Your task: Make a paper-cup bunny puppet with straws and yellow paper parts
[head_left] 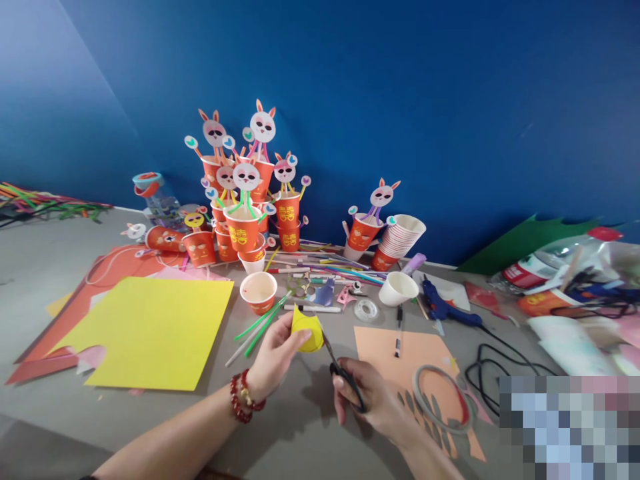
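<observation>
My left hand (273, 353), with a red bead bracelet on the wrist, pinches a small yellow paper cutout (306, 329) with two pointed ears. My right hand (373, 400) grips black scissors (339, 365), whose blades touch the right edge of the cutout. Both hands hover over the grey table (300, 433) near its front edge.
A large yellow sheet (150, 330) lies at the left over red paper. An orange sheet (415, 353) with a tape ring (443, 400) lies at the right. Behind stand red paper cups with bunny faces (245, 200), loose straws, a blue glue gun (443, 308) and a black cable.
</observation>
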{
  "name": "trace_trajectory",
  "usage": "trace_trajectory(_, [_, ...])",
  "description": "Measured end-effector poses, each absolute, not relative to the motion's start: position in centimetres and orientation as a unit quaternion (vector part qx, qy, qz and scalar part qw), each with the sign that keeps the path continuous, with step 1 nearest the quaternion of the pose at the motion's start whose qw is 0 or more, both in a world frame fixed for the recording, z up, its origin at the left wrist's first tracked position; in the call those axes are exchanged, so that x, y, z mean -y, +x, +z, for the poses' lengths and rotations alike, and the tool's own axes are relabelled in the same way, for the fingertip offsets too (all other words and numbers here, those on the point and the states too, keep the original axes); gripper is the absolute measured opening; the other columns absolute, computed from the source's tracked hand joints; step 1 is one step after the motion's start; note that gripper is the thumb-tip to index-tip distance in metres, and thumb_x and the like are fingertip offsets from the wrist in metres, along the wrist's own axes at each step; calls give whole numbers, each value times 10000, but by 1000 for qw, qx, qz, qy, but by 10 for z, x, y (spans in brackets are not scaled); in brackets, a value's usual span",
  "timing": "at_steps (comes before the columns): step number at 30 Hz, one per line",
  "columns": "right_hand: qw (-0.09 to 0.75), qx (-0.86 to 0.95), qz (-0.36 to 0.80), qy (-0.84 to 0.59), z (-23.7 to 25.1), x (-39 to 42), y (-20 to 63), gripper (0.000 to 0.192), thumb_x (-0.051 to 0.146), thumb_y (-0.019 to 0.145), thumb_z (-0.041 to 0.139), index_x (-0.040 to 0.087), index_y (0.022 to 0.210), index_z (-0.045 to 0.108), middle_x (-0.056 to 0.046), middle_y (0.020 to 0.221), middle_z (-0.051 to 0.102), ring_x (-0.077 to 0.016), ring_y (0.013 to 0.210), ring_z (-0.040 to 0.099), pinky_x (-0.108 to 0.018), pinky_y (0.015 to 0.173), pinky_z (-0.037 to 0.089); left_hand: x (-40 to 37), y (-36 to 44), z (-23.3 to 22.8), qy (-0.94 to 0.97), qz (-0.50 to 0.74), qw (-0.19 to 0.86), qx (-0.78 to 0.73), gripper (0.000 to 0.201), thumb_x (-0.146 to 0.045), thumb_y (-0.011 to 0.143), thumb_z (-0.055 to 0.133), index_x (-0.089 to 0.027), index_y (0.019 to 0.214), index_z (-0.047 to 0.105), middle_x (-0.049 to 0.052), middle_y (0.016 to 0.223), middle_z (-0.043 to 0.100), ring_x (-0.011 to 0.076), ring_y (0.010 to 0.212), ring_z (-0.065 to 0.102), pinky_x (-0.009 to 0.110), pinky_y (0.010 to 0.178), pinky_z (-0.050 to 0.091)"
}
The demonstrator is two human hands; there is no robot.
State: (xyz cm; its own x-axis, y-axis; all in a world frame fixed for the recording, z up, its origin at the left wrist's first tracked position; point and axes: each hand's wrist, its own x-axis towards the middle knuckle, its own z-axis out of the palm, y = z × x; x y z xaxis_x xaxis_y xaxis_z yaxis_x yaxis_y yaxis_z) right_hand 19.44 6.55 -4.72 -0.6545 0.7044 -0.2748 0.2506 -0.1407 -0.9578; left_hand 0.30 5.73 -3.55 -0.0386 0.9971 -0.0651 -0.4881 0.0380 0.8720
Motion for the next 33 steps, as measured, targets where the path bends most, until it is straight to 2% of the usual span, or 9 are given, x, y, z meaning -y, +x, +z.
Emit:
trace_trajectory(4, [164, 630, 657, -380, -42, -66, 196, 567, 773, 812, 500, 226, 705, 388, 47, 449, 529, -55, 344, 305, -217, 394, 165, -56, 3, -34, 335, 610, 608, -382, 276, -365, 747, 768, -153, 906, 691, 50, 809, 728, 157, 686, 635, 271, 682, 508])
trace_trajectory(15, [156, 637, 653, -378, -43, -66, 198, 557, 752, 834, 493, 216, 712, 410, 30, 449, 559, -57, 347, 306, -212, 393, 167, -58, 2, -37, 345, 604, 609, -381, 300, -386, 757, 760, -149, 923, 682, 61, 821, 742, 176, 693, 668, 276, 674, 514])
trace_trajectory(23, [157, 643, 649, -375, -39, -66, 197, 580, 771, 832, 466, 208, 697, 432, 44, 428, 516, -63, 353, 304, -216, 406, 181, -58, 1, -37, 343, 603, 606, -391, 304, -379, 747, 762, -149, 934, 694, 67, 825, 743, 191, 712, 678, 284, 670, 527])
trace_trajectory(33, [154, 646, 645, -378, -42, -68, 200, 567, 754, 839, 484, 204, 706, 443, 24, 447, 566, -66, 361, 317, -211, 394, 169, -59, 0, -42, 356, 599, 605, -386, 310, -382, 781, 734, -146, 978, 699, 75, 827, 742, 201, 730, 682, 285, 671, 530])
